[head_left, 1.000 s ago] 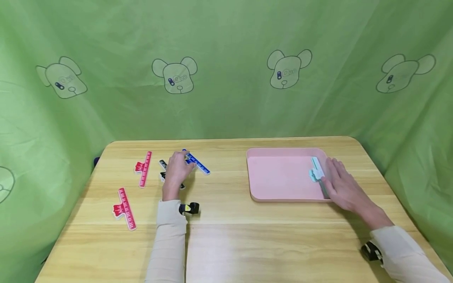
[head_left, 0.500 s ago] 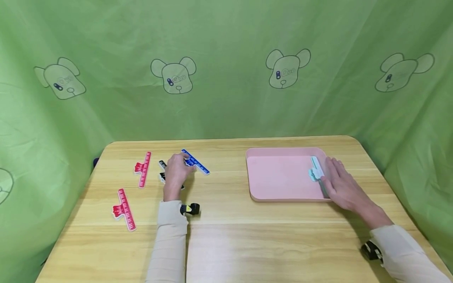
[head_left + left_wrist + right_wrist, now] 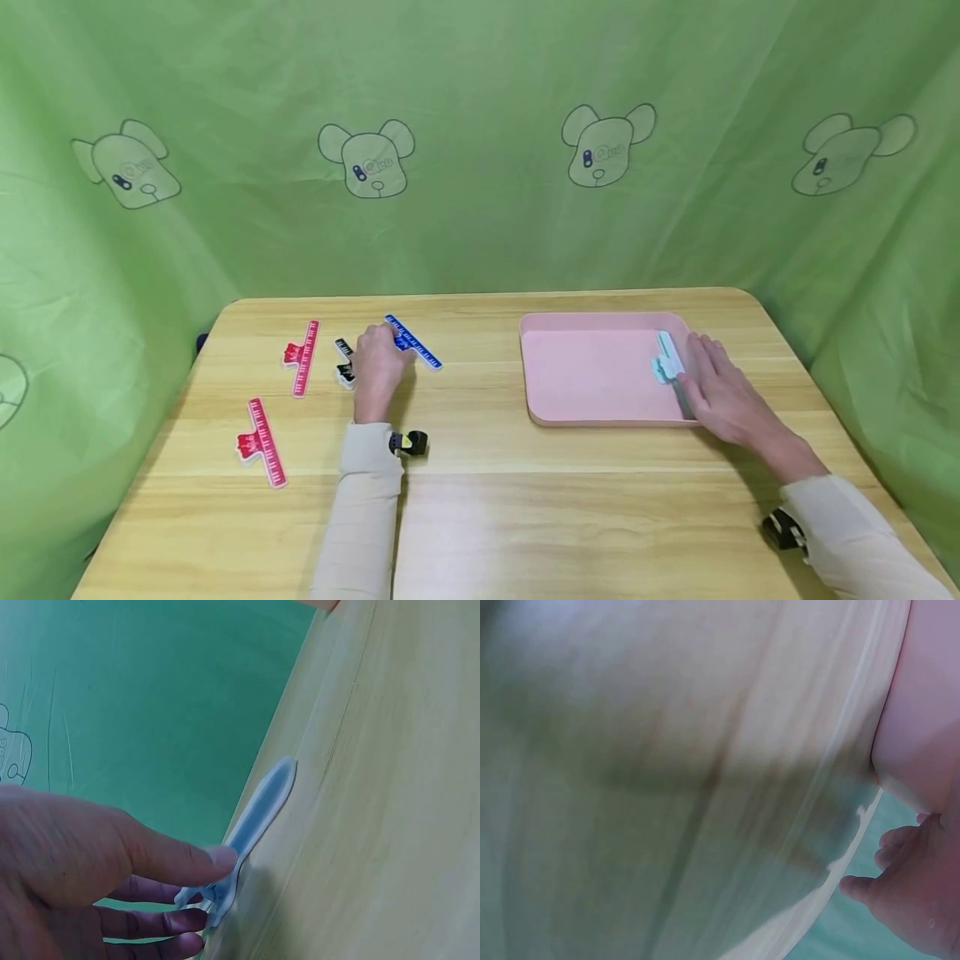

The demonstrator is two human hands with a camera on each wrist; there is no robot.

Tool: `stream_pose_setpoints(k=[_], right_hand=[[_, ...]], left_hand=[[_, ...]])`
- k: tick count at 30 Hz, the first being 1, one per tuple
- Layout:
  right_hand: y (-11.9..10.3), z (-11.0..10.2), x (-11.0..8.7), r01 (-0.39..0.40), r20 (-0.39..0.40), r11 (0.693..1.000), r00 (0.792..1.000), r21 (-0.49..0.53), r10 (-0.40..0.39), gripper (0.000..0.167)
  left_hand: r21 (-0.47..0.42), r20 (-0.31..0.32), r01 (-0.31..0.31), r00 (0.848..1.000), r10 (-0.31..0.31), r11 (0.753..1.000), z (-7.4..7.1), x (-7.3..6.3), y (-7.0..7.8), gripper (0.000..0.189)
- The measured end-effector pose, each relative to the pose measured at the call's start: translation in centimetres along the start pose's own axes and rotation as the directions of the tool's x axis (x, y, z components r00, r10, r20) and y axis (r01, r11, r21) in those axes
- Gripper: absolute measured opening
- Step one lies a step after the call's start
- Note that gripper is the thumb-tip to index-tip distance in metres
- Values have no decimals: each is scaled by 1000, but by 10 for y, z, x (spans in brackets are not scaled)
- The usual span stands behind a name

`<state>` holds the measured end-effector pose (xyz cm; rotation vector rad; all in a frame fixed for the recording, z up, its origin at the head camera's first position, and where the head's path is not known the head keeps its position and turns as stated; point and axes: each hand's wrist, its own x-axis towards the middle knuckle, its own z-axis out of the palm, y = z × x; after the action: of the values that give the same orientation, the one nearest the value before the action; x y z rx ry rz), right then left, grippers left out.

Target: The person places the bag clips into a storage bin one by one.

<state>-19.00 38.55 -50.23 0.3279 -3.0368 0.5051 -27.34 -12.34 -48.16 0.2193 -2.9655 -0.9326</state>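
My left hand (image 3: 378,367) is at the back left, thumb and fingers about the grip tab of a blue clip (image 3: 420,348) with a piano-key pattern. In the left wrist view the thumb lies against the clip (image 3: 262,802), with fingers on its other side. A black piano-key clip (image 3: 344,350) is partly hidden under that hand. My right hand (image 3: 723,396) rests with straight fingers along the right wall of a pink tray (image 3: 534,375). Inside the tray, near these fingers, lies a light-blue clip (image 3: 667,358).
Two red piano-key clips lie on the left of the wooden table (image 3: 480,517): one red clip (image 3: 306,358) farther back, the other red clip (image 3: 267,442) nearer the front. A green curtain (image 3: 480,233) with bear faces surrounds the table's back and sides.
The left hand has shifted slightly to the right, toward the blue clip, uncovering more of the black clip's tab. My right hand stays at the tray.
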Motion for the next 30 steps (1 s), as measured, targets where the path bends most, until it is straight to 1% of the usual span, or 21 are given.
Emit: stream_pose_setpoints(k=[4,8,11,19,24,30], right_hand=[[0,0,2,-1,6,1000,1000,-4,1,70],[0,0,3,3,1,1000,1000,3,-3,69],[0,0,2,7,-3,1000,1000,6,-7,68],[0,0,1,5,-2,1000,1000,4,-5,69],[0,-1,1,1,9,1000,1000,1,-1,70],[0,-1,0,2,8,1000,1000,-3,-2,70]], left_hand=[[28,-25,-11,1000,12,1000,1,0,0,40],[52,-23,-6,1000,7,999,3,0,1,35],[48,-15,5,1000,-5,999,4,1,2,34],[33,8,5,1000,-5,999,2,1,3,31],[12,32,17,999,-18,1000,-2,1,4,34],[-29,49,15,999,-14,999,-9,-2,7,39]])
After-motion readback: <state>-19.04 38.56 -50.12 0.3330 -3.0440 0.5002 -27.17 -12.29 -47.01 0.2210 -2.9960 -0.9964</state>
